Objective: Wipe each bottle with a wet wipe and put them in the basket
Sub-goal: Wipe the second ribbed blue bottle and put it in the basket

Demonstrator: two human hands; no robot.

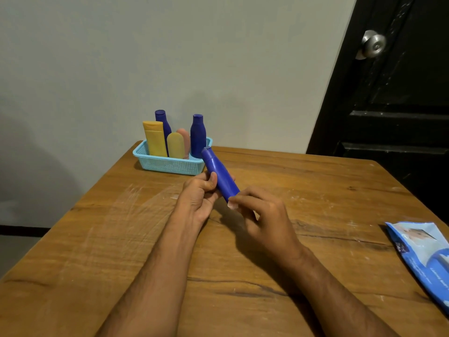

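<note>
Five bottles (170,139) fill the basket (167,164); both hands' fingers (209,183) clamp a sixth bottle (220,176).

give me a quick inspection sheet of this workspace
surface: wooden table, scuffed with pale smears
job's things: blue bottle held tilted over the table; light blue basket holds five containers upright; wet wipe pack at the right edge; no loose wipe clearly seen
clutter: nothing seen
grippers: left hand grips the bottle's middle; right hand pinches its base
cables: nothing seen
surroundings: plain wall, dark door with metal knob
</note>
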